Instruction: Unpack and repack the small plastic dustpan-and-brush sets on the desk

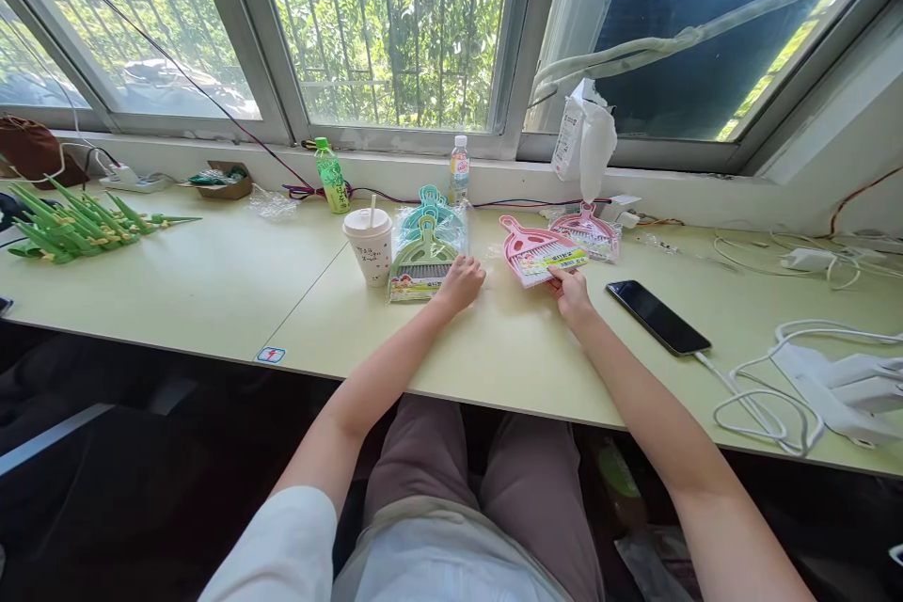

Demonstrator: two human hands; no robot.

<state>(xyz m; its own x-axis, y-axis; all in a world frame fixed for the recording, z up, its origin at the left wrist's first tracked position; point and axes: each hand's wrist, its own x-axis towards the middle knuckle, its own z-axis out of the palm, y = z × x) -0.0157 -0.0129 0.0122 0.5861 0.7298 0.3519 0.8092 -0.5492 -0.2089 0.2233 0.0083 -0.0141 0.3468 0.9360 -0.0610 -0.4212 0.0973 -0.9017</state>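
Observation:
A pink mini dustpan and brush set with a printed label tilts above the table, its lower right edge pinched by my right hand. My left hand is closed, fingers curled, at the right edge of a green dustpan and brush set in clear wrapping. Whether it grips that wrapping, I cannot tell. Just behind the green set lies a teal dustpan set, also in clear plastic. Another wrapped pink dustpan set rests behind the one in my right hand.
A paper cup with a straw stands left of the green set. Two bottles, green and clear, are near the windowsill. A phone on a cable and a power strip lie right; green stalks lie far left.

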